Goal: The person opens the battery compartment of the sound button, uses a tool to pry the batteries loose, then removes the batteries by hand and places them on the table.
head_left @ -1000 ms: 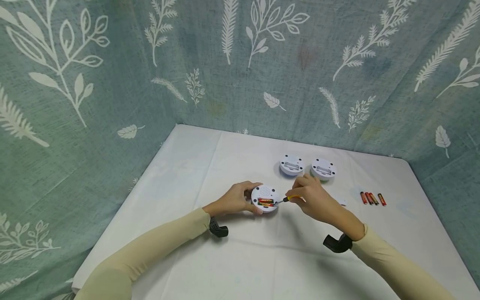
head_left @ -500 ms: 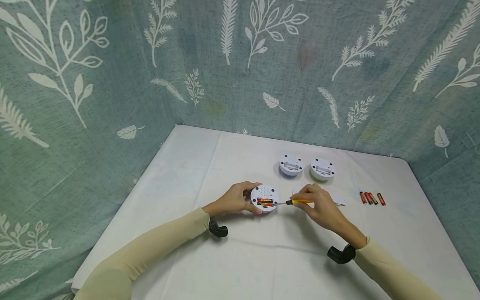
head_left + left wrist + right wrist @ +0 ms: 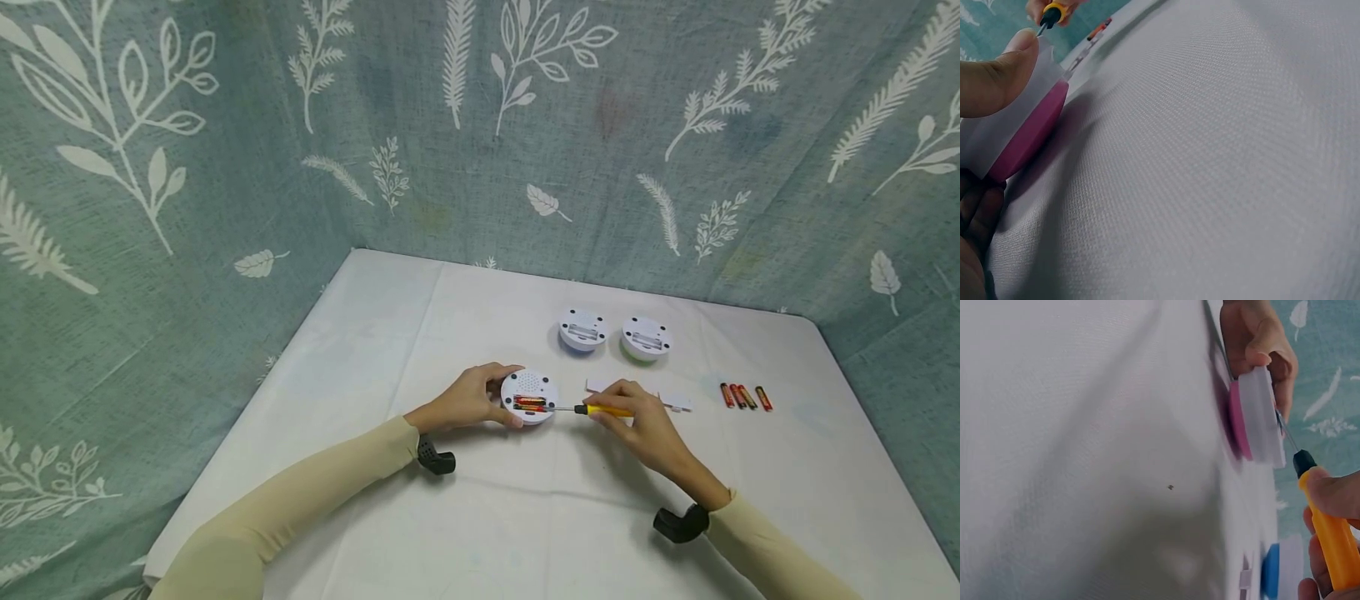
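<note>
My left hand [image 3: 480,396] grips a round white device [image 3: 529,386] with a pink far side, its underside facing up. Two red batteries [image 3: 530,403] lie in the device's open compartment. In my right hand [image 3: 641,425] is a screwdriver with a yellow handle [image 3: 1330,537] and black collar, pinched between thumb and fingers. Its thin metal shaft [image 3: 564,408] lies nearly level, the tip at the right end of the batteries. In the left wrist view, my thumb [image 3: 1004,78] rests on the device's white edge and the pink part [image 3: 1035,134] faces the tablecloth.
Two similar round devices, one blue-edged [image 3: 582,330] and one green-edged [image 3: 645,339], stand behind with their compartments uncovered. Small white covers [image 3: 675,402] lie beside my right hand. Several red batteries [image 3: 738,396] lie at the right. A leaf-patterned curtain [image 3: 480,167] backs the table.
My right hand has lowered and shifted right, tilting the screwdriver flatter, with its tip still at the battery compartment. The left hand and device have stayed put.
</note>
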The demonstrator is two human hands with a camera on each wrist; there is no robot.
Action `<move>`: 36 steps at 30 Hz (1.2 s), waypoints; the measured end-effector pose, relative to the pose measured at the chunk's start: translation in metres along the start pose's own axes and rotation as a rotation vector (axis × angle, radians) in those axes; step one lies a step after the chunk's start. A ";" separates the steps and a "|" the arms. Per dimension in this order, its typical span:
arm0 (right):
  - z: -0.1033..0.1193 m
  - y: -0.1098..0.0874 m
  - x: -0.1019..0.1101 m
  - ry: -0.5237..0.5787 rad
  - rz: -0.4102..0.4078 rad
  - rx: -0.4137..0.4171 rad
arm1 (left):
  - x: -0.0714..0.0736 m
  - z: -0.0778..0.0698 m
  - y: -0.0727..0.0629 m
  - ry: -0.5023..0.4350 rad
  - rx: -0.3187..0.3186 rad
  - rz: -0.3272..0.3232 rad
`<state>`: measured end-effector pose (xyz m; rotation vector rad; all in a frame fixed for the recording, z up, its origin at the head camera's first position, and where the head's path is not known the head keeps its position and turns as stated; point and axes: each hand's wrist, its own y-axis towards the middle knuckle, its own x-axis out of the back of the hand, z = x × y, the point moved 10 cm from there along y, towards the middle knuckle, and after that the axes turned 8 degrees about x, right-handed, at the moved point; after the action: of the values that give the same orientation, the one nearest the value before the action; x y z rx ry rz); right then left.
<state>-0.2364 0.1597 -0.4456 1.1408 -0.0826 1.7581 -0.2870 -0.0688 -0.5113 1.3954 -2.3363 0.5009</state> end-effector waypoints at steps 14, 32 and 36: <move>-0.015 -0.007 -0.010 0.098 0.005 -0.102 | 0.000 0.002 0.000 -0.030 0.001 0.009; 0.021 0.016 0.000 -0.097 0.096 0.061 | -0.002 -0.002 -0.001 -0.001 0.004 0.017; 0.019 0.015 0.004 -0.098 0.078 0.072 | -0.002 -0.002 -0.001 -0.023 -0.005 0.024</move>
<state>-0.2355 0.1453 -0.4261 1.2909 -0.1255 1.7852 -0.2850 -0.0667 -0.5108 1.3793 -2.3741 0.4876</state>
